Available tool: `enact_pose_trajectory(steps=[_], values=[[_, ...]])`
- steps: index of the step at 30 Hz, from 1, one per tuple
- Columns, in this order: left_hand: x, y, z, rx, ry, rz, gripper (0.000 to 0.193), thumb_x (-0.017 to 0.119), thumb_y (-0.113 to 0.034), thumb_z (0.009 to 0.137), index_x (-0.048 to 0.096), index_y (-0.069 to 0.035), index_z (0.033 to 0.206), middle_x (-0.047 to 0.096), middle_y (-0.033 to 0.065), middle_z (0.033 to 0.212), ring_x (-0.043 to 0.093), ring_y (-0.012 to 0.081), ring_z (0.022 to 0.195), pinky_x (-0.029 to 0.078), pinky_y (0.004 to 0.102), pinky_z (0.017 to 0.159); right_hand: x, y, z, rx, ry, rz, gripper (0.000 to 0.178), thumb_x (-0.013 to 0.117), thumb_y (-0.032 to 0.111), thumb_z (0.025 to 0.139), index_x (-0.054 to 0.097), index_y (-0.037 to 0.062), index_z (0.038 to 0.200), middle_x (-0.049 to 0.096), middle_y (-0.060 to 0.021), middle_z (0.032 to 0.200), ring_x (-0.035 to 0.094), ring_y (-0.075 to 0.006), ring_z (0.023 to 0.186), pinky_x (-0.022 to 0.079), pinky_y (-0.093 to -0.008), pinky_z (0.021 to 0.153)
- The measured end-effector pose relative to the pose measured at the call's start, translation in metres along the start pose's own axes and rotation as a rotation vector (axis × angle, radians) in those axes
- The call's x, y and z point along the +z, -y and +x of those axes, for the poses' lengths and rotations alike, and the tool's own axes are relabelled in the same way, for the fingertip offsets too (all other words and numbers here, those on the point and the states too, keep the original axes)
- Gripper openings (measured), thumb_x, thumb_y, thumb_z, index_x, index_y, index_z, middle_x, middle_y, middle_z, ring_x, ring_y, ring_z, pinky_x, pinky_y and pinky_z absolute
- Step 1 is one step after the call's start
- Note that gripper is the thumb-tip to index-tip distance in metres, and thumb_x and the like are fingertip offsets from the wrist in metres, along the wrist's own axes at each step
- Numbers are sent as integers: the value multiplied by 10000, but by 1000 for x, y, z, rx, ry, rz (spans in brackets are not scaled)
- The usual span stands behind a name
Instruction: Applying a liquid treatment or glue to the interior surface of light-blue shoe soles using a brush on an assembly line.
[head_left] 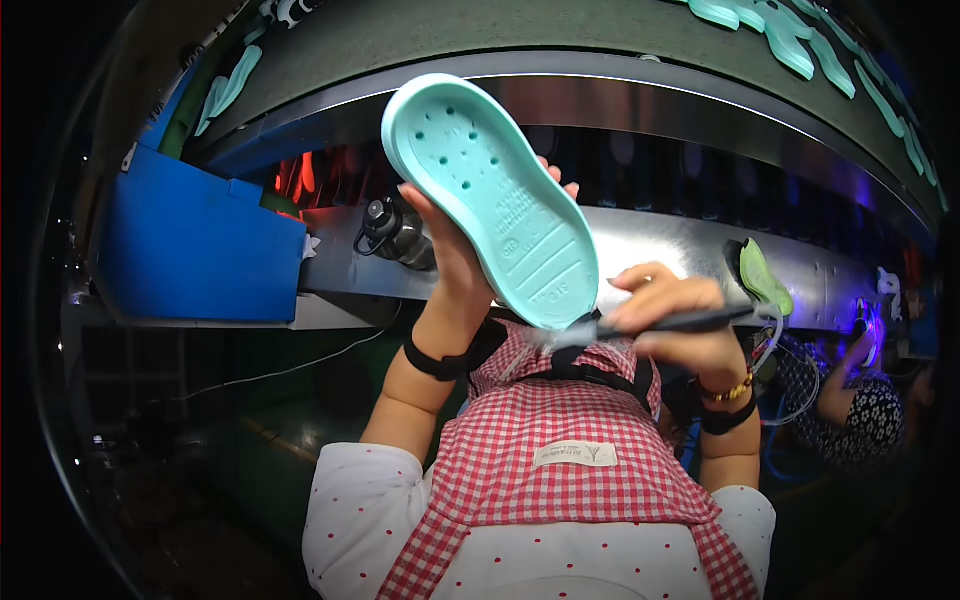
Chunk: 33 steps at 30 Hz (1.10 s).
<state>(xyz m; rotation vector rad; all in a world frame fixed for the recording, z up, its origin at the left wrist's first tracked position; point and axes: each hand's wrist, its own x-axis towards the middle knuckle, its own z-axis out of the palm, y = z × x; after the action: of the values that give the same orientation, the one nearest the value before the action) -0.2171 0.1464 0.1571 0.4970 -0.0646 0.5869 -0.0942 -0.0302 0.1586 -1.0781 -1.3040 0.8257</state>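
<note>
Brushing looked under way, not finished: your left hand (447, 240) gripped the turquoise shoe sole (490, 185), held up before you, while your right hand (680, 300), apart from the left, clasped a brush (697, 320), blurred at the heel end. Contact was unclear. Similar pieces (790, 50) lay on the belt (480, 40), whether done or waiting you couldn't tell.

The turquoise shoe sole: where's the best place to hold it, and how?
I'd hold the turquoise shoe sole by its long side edges, around the middle, coming from behind. It's long, with its holed face toward the camera, so this leaves that face uncovered. The left hand grips it so, thumb and fingers at opposite edges.
</note>
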Motion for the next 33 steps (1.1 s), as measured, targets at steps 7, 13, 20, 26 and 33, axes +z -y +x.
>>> enact_pose_trajectory(steps=[7, 13, 20, 26, 33], values=[[27, 21, -20, 51, -148, -99, 786, 231, -624, 809, 261, -18, 1308, 384, 217, 1252, 436, 404, 1089, 319, 529, 936, 29, -6, 12, 198, -380, 743, 200, 581, -1, 758, 544, -53, 947, 586, -200, 934, 571, -251, 941, 474, -372, 848], [5, 9, -15, -26, -88, 45, 630, 234, -483, 880, 332, 15, 1254, 465, 204, 1174, 503, 330, 1035, 390, 459, 904, 34, 15, 13, 176, -341, 306, 184, 590, -37, 741, 596, -44, 925, 612, -159, 930, 590, -177, 857, 471, -263, 775], [3, 1, 0, -21, -63, 43, 571, 302, -435, 880, 354, 3, 1242, 493, 193, 1144, 525, 315, 1008, 415, 441, 885, 7, 17, 35, -93, -147, -55, 182, 632, -27, 691, 619, -29, 872, 633, -141, 870, 616, -209, 818, 484, -283, 733], [3, -4, 7, -48, -159, 173, 617, 300, -476, 860, 363, 6, 1240, 496, 225, 1132, 549, 367, 948, 443, 483, 829, -1, 27, 43, -120, -4, -255, 178, 652, -23, 671, 627, -13, 847, 638, -126, 843, 625, -207, 780, 490, -285, 714], [7, -21, 17, -369, -85, -19, 467, 340, -333, 889, 444, 24, 1172, 553, 171, 1073, 576, 262, 939, 465, 377, 834, -3, 36, 33, -90, 71, -181, 187, 681, 34, 666, 623, 7, 842, 637, -123, 852, 623, -231, 812, 489, -309, 727]])
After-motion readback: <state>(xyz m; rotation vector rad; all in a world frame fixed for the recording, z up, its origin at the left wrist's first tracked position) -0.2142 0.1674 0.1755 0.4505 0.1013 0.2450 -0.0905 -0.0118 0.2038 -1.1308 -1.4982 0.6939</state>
